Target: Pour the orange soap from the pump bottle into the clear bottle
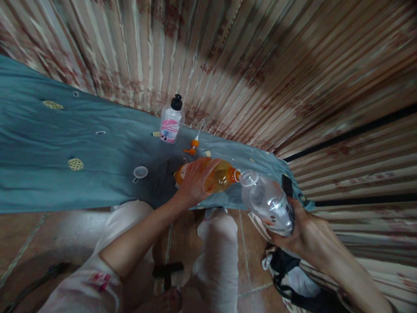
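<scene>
My left hand point(197, 184) is wrapped round an orange, see-through bottle point(219, 176), tipped on its side with its neck pointing right. That neck meets the mouth of a clear plastic bottle point(269, 202), which my right hand point(299, 226) grips near its base. The clear bottle leans, its mouth up and to the left. Whether liquid passes between the two I cannot tell. An orange pump top point(193, 145) with a thin white tube lies just beyond my left hand. Farther back stands a clear bottle with a black cap and pink label point(171, 124).
A small white strainer-like cup with a handle point(140, 172) lies on the blue-green patterned cloth point(107, 161). Pleated curtains point(208, 56) rise right behind the cloth. Below are the tiled floor point(254, 265), my knees, and a black and white bag-like heap point(296, 278) at right.
</scene>
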The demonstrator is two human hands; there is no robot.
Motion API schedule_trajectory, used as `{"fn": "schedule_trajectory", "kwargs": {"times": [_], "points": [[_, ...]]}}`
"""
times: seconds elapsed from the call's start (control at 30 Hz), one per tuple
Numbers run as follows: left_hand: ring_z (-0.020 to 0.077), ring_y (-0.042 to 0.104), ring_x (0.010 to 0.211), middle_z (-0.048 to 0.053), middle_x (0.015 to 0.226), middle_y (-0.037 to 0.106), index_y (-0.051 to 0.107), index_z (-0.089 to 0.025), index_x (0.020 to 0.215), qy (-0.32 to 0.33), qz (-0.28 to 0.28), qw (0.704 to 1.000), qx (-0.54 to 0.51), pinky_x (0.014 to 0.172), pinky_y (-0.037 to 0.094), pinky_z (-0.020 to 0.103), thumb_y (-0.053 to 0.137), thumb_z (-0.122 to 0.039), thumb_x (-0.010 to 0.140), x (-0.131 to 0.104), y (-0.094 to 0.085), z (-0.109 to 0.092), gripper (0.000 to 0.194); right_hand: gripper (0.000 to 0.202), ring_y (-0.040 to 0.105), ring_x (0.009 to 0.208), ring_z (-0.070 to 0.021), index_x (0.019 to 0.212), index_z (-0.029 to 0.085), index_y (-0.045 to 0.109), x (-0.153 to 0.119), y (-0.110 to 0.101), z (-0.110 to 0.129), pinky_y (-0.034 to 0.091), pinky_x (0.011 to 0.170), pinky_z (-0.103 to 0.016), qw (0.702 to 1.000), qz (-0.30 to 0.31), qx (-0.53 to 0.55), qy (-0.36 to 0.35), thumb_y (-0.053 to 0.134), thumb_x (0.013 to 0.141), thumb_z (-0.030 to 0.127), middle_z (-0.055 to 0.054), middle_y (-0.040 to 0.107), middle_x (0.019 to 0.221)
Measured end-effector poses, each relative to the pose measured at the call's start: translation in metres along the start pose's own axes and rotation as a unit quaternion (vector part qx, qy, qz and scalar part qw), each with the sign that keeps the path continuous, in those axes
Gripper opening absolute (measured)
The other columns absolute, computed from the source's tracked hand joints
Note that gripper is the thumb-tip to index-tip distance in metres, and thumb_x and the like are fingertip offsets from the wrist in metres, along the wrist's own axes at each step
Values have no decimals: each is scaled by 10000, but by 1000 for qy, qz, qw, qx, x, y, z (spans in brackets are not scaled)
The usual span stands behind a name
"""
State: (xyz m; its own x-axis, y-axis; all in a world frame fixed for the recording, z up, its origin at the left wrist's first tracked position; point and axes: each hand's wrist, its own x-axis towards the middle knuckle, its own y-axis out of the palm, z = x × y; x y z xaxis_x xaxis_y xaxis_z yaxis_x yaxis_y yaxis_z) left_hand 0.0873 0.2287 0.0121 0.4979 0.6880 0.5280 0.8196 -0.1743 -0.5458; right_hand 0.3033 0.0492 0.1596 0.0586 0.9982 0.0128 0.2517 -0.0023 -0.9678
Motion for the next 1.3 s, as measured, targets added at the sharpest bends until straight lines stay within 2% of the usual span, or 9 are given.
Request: {"fn": "schedule_trajectory", "kwargs": {"times": [0.13, 0.33, 0.97, 1.17, 1.3], "points": [[307, 453, 1277, 144, 1360, 487, 335, -225, 1413, -3, 4, 1000, 0, 1060, 352, 481, 712, -324, 731, -1, 0, 1, 785, 601, 656, 541, -270, 1179, 89, 491, 1, -2, 1, 459, 455, -317, 1000, 0, -3, 2, 600, 709, 447, -75, 673, 633], [311, 456, 1272, 152, 1357, 490, 341, -208, 1414, 3, -6, 1000, 1, 1055, 356, 478, 710, -343, 737, -1, 0, 0, 783, 665, 654, 546, -276, 1206, 79, 474, 0, 0, -1, 460, 461, -320, 1000, 2, -15, 4, 624, 689, 469, -80, 673, 642], [309, 459, 1267, 138, 1357, 495, 334, -225, 1414, 4, -6, 1000, 3, 1051, 360, 478, 719, -365, 730, -1, 2, 2, 797, 631, 647, 521, -267, 1189, 78, 475, 0, -2, 0, 459, 455, -316, 999, -5, -31, -16, 609, 708, 465, -76, 668, 629], [302, 464, 1261, 145, 1350, 496, 324, -220, 1415, 14, -15, 1000, 7, 1042, 365, 475, 715, -344, 739, -1, 2, 2, 791, 669, 637, 506, -258, 1205, 82, 469, -1, -2, 0, 447, 443, -311, 1000, 16, -16, 5, 614, 691, 485, -60, 659, 618], [302, 464, 1261, 147, 1350, 495, 327, -220, 1413, 17, -15, 1000, 1, 1042, 364, 471, 710, -396, 745, -1, 2, 2, 789, 674, 642, 521, -267, 1216, 88, 466, 0, -1, 0, 447, 452, -319, 1000, 17, -11, 11, 592, 696, 498, -68, 667, 626]]}}
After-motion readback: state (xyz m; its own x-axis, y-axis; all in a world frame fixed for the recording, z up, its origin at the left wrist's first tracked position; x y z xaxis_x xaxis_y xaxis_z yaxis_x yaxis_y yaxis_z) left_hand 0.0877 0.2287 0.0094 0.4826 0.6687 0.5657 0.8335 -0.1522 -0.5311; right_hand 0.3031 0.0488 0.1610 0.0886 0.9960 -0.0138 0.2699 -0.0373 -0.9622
